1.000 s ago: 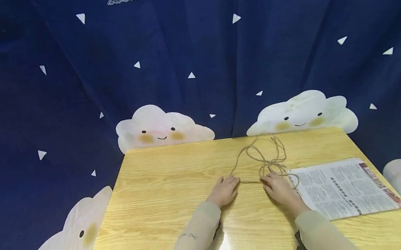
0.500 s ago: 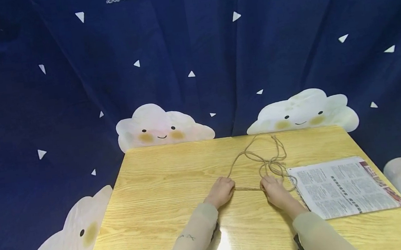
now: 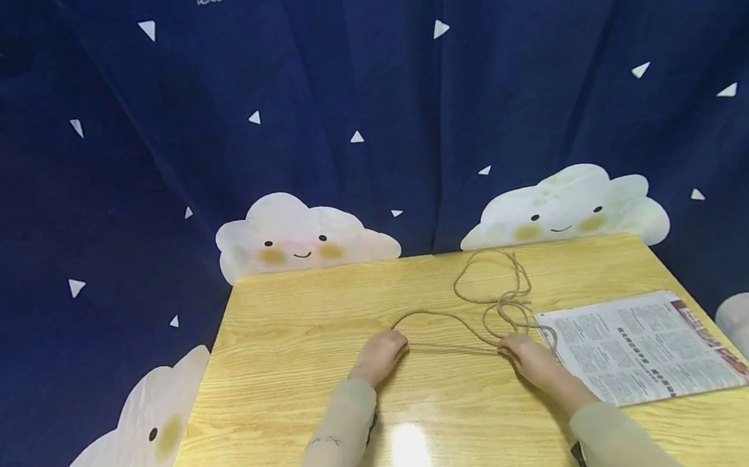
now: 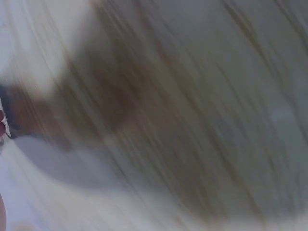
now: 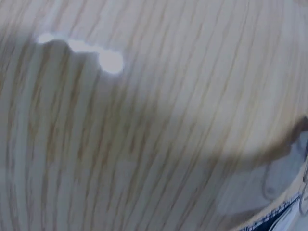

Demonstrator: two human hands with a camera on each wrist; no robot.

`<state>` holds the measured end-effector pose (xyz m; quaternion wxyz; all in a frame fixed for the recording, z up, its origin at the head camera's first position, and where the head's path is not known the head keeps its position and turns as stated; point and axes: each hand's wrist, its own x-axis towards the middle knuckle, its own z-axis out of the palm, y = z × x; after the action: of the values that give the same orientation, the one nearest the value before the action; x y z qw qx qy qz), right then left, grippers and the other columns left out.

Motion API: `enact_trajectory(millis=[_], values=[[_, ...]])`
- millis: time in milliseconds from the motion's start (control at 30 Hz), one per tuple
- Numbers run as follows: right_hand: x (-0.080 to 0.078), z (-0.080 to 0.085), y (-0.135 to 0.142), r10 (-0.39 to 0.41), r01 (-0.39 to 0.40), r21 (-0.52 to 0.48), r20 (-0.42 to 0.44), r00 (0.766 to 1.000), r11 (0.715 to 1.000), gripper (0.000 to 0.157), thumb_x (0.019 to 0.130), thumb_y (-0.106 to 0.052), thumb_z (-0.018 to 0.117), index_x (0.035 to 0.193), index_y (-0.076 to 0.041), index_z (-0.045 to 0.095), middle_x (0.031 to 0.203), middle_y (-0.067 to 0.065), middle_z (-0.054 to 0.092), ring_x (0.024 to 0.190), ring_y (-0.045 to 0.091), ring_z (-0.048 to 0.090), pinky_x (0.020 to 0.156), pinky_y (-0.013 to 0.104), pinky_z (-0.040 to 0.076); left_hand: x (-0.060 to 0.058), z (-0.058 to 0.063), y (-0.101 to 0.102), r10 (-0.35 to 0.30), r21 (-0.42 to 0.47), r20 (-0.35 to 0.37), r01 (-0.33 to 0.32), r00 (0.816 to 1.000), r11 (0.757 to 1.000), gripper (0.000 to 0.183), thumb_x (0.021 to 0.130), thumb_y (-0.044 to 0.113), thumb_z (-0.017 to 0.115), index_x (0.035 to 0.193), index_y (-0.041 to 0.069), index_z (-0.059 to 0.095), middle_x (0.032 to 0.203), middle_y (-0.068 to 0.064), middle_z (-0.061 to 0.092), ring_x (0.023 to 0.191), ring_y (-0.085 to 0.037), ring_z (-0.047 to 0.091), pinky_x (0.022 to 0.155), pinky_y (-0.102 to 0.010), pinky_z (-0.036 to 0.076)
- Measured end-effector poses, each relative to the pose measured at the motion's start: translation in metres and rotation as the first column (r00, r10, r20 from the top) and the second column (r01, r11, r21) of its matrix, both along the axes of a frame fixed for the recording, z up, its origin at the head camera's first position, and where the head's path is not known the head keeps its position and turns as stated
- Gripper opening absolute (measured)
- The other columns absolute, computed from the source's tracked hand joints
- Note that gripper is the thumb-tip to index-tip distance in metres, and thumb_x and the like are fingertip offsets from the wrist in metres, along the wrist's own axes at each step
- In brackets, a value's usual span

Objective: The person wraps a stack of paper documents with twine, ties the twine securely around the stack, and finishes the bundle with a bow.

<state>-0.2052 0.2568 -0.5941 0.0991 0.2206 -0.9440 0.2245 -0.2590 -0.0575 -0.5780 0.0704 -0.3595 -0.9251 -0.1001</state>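
A thin brown rope (image 3: 508, 299) lies on the table in loose loops, its far loop reaching the back edge. My left hand (image 3: 380, 354) grips part of it with curled fingers, left of the loops. My right hand (image 3: 533, 360) pinches it between thumb and fingers, beside the newspaper. Between the hands the rope runs nearly straight in strands close together, and another stretch arches from the left hand over toward the right. In the left wrist view only fingertips (image 4: 2, 126) show at the left edge; the right wrist view shows blurred wood grain and shadow.
A folded newspaper (image 3: 644, 349) lies flat at the right of the wooden table (image 3: 279, 368), with a rope loop touching its left edge. A dark blue curtain (image 3: 356, 74) with clouds and white triangles hangs behind and beside the table.
My left hand has moved left, its fingers curling onto the rope and drawing it along. My right hand has shifted slightly right and nearer. The rope's left loop has been pulled lower and leftward.
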Motion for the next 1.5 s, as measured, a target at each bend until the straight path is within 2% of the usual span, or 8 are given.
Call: enact_trajectory(millis=[133,400,767,867,1100,1300,1433,1500], values=[[0.002,0.003,0.008,0.016,-0.016,-0.004,-0.005,1.0,1.0,0.006,0.085,-0.001,0.06,0.09,-0.003,0.063,0.086,0.006,0.063,0.083,0.026,0.061,0.075,0.037,0.052,-0.001,-0.002,-0.021,-0.008,0.054,-0.012,0.008,1.0,0.999,0.009,0.088,0.017,0.059,0.083,0.011,0.065,0.082,0.004,0.063,0.077,-0.01,0.059,0.072,-0.02,0.049],[0.006,0.004,0.025,0.013,-0.013,0.0,-0.052,0.999,1.0,0.004,0.084,-0.002,0.062,0.082,-0.005,0.064,0.079,0.003,0.063,0.075,0.022,0.061,0.069,0.034,0.053,-0.002,-0.011,-0.064,0.075,0.115,-0.034,-0.071,0.997,0.991,0.012,0.087,0.019,0.061,0.079,0.011,0.065,0.076,0.003,0.06,0.071,-0.01,0.057,0.066,-0.022,0.049],[0.01,0.008,0.031,-0.041,0.04,0.016,0.067,0.997,0.999,0.004,0.084,-0.004,0.062,0.083,-0.006,0.065,0.079,0.001,0.062,0.076,0.021,0.06,0.069,0.036,0.052,0.006,-0.005,-0.112,0.221,0.147,-0.1,-0.205,0.97,0.968,0.017,0.084,0.018,0.064,0.071,0.006,0.062,0.065,0.0,0.056,0.058,-0.011,0.052,0.055,-0.021,0.048],[0.01,0.007,0.032,-0.055,0.053,0.025,0.102,0.993,0.998,0.005,0.086,-0.007,0.061,0.084,-0.005,0.065,0.08,0.002,0.063,0.076,0.023,0.061,0.069,0.037,0.052,0.009,-0.006,-0.121,0.274,0.142,-0.115,-0.257,0.955,0.956,0.018,0.083,0.018,0.066,0.07,0.006,0.061,0.064,0.0,0.054,0.056,-0.012,0.051,0.052,-0.021,0.046],[0.011,0.005,0.031,-0.083,0.081,0.022,0.115,0.99,0.996,0.007,0.087,-0.009,0.061,0.085,-0.004,0.065,0.084,0.006,0.064,0.08,0.026,0.062,0.072,0.04,0.052,0.013,-0.01,-0.136,0.419,0.127,-0.129,-0.404,0.899,0.906,0.027,0.08,0.025,0.067,0.069,0.002,0.061,0.063,-0.005,0.053,0.055,-0.018,0.054,0.05,-0.027,0.048],[0.012,0.006,0.032,-0.121,0.119,0.03,0.115,0.986,0.992,0.006,0.087,-0.01,0.061,0.084,-0.005,0.065,0.082,0.005,0.064,0.076,0.023,0.062,0.069,0.038,0.052,0.014,-0.013,-0.144,0.5,0.092,-0.176,-0.491,0.848,0.866,0.036,0.078,0.034,0.067,0.063,0.003,0.057,0.058,-0.003,0.047,0.049,-0.016,0.048,0.045,-0.027,0.044],[0.014,0.007,0.034,-0.156,0.152,0.042,0.139,0.978,0.988,0.006,0.086,-0.01,0.062,0.083,-0.005,0.064,0.077,0.003,0.062,0.069,0.019,0.059,0.061,0.035,0.05,0.016,-0.015,-0.151,0.526,0.075,-0.148,-0.521,0.837,0.85,0.037,0.08,0.036,0.066,0.063,0.006,0.055,0.061,-0.002,0.046,0.051,-0.015,0.046,0.047,-0.028,0.043],[0.016,0.008,0.036,-0.168,0.162,0.05,0.155,0.974,0.986,0.006,0.086,-0.01,0.062,0.083,-0.005,0.064,0.076,0.003,0.062,0.068,0.019,0.058,0.06,0.034,0.049,0.017,-0.017,-0.154,0.529,0.071,-0.13,-0.524,0.839,0.849,0.036,0.081,0.037,0.065,0.065,0.006,0.056,0.064,-0.002,0.046,0.053,-0.015,0.046,0.048,-0.029,0.043]])
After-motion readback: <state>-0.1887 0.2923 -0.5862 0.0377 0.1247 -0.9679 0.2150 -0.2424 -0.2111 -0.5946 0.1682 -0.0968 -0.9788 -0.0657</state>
